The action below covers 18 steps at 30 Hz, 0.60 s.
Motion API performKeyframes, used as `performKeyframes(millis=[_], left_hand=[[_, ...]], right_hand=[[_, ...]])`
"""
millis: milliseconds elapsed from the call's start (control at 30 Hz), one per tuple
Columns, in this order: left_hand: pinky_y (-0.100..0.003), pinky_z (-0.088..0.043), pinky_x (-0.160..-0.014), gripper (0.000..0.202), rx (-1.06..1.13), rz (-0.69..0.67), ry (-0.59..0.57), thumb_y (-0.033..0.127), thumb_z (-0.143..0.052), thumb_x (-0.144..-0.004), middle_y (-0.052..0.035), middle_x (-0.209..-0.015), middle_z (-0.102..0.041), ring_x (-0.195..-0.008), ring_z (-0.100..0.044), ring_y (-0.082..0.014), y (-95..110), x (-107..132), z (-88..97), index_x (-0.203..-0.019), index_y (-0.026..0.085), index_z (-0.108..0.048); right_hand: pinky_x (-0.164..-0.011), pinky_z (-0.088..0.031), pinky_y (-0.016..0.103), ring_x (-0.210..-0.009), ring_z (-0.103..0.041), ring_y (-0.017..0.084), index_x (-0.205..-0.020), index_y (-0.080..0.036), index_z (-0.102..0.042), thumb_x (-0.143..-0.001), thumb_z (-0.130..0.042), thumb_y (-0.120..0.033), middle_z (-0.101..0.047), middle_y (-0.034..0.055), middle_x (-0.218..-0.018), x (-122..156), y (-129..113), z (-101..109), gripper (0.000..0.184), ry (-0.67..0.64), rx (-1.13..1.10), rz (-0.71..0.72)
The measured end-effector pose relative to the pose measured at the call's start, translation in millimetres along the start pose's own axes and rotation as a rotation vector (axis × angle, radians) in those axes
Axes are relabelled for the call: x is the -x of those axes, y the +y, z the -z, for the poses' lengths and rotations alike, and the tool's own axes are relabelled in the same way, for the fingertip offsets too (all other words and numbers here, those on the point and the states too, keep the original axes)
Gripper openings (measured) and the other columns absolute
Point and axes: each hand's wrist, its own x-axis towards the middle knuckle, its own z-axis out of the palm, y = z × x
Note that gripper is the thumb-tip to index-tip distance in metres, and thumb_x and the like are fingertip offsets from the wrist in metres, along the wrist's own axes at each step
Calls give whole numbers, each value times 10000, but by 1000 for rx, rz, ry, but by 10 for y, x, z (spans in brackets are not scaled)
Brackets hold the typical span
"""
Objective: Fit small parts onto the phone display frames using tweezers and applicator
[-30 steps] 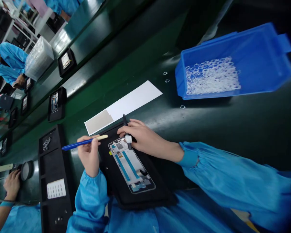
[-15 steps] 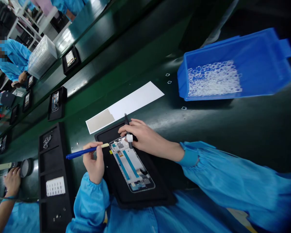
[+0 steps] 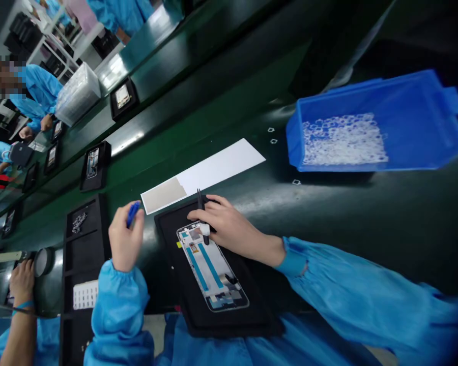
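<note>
Closed fingers of my left hand [image 3: 125, 239] grip a blue pen-like tool [image 3: 133, 214], its end pointing up towards me; the hand is raised left of the black tray. My right hand [image 3: 229, 229] is closed around black tweezers [image 3: 200, 202] that point away, with a white wrap near their rear end. Beneath that hand lies an open phone frame [image 3: 213, 272] with two blue strips and a small yellow tab at its left edge. The phone frame rests in the black tray [image 3: 187, 310]. My right fingers cover part of its upper right edge.
A blue bin [image 3: 412, 137] holds many small white frame-shaped pieces [image 3: 343, 142]; several lie loose beside it. A white strip of paper [image 3: 221, 162] lies beyond the tray. A black compartment tray [image 3: 78, 259] stands left. A co-worker's hand [image 3: 22, 279] is at far left.
My left hand has moved left and up, away from the phone frame, and the blue tool has turned end-on. My right hand stays over the frame with the tweezers. The view has shifted slightly.
</note>
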Motion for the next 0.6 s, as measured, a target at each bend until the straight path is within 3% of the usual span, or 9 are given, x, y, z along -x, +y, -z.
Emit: performKeyframes(millis=[100, 233, 433, 600], left_hand=[[-299, -502, -764, 274, -241, 67, 9, 358, -538, -905, -50, -898, -667, -827, -650, -201, -268, -409, 129, -1097, 207, -661], [-349, -493, -863, 350, -642, 321, -199, 380, -456, -951, -94, -1157, -639, -1040, -636, -257, -712, -935, 108, -1225, 213, -595], [-430, -501, -908, 351, -708, 523, -272, 353, -523, -942, -129, -1269, -578, -1085, -618, -269, -1371, -1370, 2, -1238, 174, -581], [-451, -526, -894, 346, -712, 558, -317, 347, -591, -919, -98, -1222, -597, -1058, -607, -228, -1609, -1481, -29, -1205, 154, -576]], right_hand=[[-980, -412, 450, -761, -610, 190, -1021, -187, -623, -805, -486, -32, -645, 38, -781, -15, 7, -53, 299, 1, 9, 36], [-893, -452, 428, -757, -633, 204, -1017, -208, -620, -819, -462, -41, -700, 46, -816, -57, 35, -71, 304, -33, 17, 67], [-770, -497, 369, -763, -630, 211, -976, -213, -630, -706, -416, 53, -706, 38, -803, -90, 50, -69, 435, -78, 59, 86], [-665, -501, 330, -767, -634, 230, -951, -209, -628, -750, -464, 22, -668, 43, -766, -89, 54, -96, 348, -87, 117, 60]])
